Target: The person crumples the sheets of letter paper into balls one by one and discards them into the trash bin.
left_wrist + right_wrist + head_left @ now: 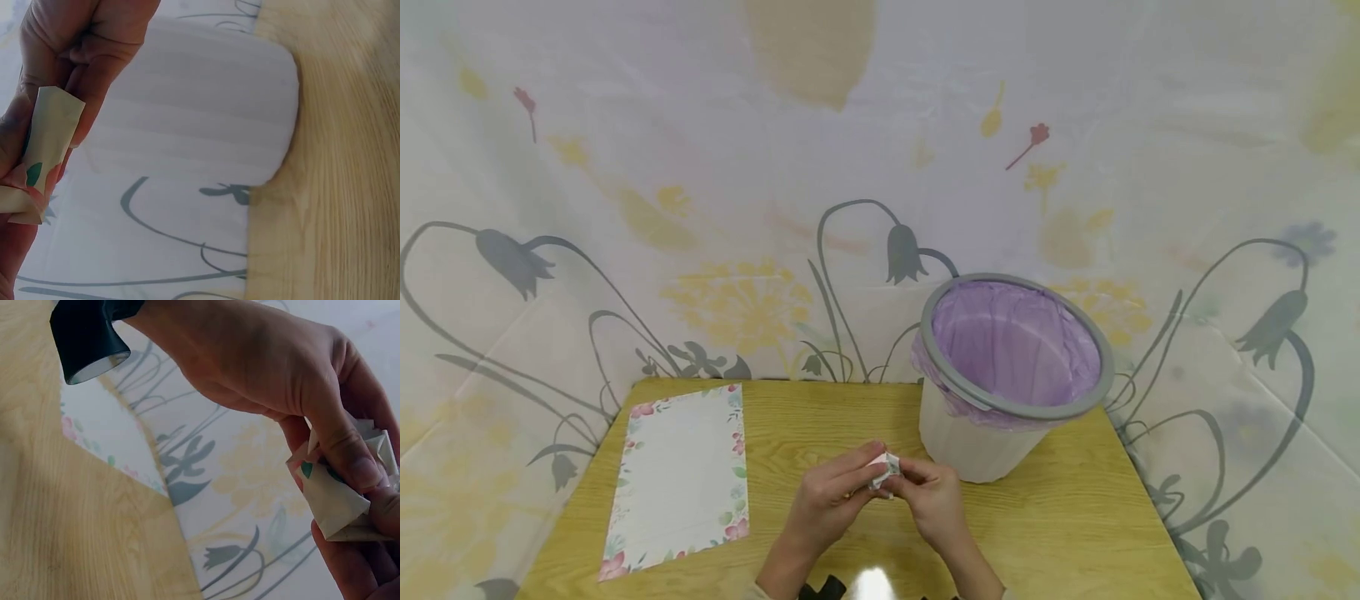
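Both hands meet over the table, pinching one small crumpled wad of paper [884, 471] between them. My left hand [832, 492] grips its left side with curled fingers, and my right hand [934, 497] pinches the right side. White with green and pink print, the paper [53, 128] has folded edges and creases in the left wrist view. From the right wrist view, the left thumb presses on the paper [337, 500] while the right fingertips hold it from the lower right. Part of the wad is hidden behind the fingers.
A white bin [977, 437] with a grey rim and purple liner stands right of the hands, at the table's back. On the left lies a flat white sheet [681, 475] with a floral border. The wooden table [1075, 517] backs onto a flower-printed cloth [745, 192].
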The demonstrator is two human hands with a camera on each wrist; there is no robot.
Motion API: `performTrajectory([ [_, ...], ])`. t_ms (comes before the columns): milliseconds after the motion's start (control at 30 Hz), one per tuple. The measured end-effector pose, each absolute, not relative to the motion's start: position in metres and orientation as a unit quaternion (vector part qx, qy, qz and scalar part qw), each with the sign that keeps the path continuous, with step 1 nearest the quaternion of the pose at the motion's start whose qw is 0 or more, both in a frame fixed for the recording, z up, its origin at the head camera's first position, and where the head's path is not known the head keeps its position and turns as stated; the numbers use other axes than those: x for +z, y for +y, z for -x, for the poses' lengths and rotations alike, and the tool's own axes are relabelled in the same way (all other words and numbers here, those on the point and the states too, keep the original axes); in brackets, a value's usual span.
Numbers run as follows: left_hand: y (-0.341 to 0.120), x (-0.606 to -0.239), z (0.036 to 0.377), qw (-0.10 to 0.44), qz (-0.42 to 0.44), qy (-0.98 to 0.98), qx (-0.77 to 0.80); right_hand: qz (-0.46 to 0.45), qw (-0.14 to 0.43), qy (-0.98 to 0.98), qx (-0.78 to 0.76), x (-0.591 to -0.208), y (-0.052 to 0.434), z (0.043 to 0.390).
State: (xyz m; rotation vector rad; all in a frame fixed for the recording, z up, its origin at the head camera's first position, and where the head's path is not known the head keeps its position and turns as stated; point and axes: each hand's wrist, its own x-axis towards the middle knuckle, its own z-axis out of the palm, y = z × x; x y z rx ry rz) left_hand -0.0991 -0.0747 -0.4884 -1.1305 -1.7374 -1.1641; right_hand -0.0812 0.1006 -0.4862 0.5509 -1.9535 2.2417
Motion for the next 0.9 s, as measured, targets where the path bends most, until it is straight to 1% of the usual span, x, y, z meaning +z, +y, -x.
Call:
performTrajectory([
  [100, -0.073, -0.49, 0.098, 0.387, 0.429, -0.679, -0.452, -0.174, 0.074, -0.657, 0.73, -0.486, 0.099, 0.08],
  [200, -0.072, -0.489, 0.097, 0.381, 0.421, -0.687, -0.454, -0.144, 0.072, -0.675, 0.72, -0.485, 0.098, 0.08],
  [367, -0.079, -0.486, 0.095, 0.324, 0.437, -0.729, -0.416, -0.091, 0.018, -0.689, 0.718, -0.48, 0.102, 0.08],
  [467, -0.083, -0.487, 0.095, 0.311, 0.444, -0.746, -0.385, -0.091, -0.011, -0.694, 0.714, -0.476, 0.104, 0.08],
  [633, -0.083, -0.488, 0.094, 0.35, 0.451, -0.729, -0.377, -0.105, -0.041, -0.69, 0.715, -0.475, 0.104, 0.083],
  [733, -0.081, -0.488, 0.094, 0.364, 0.454, -0.712, -0.393, -0.111, -0.049, -0.684, 0.72, -0.475, 0.104, 0.084],
  [833, -0.079, -0.487, 0.096, 0.358, 0.453, -0.696, -0.427, -0.12, -0.053, -0.678, 0.723, -0.474, 0.106, 0.084],
  [900, -0.078, -0.487, 0.096, 0.346, 0.44, -0.692, -0.456, -0.143, -0.055, -0.671, 0.726, -0.474, 0.109, 0.084],
])
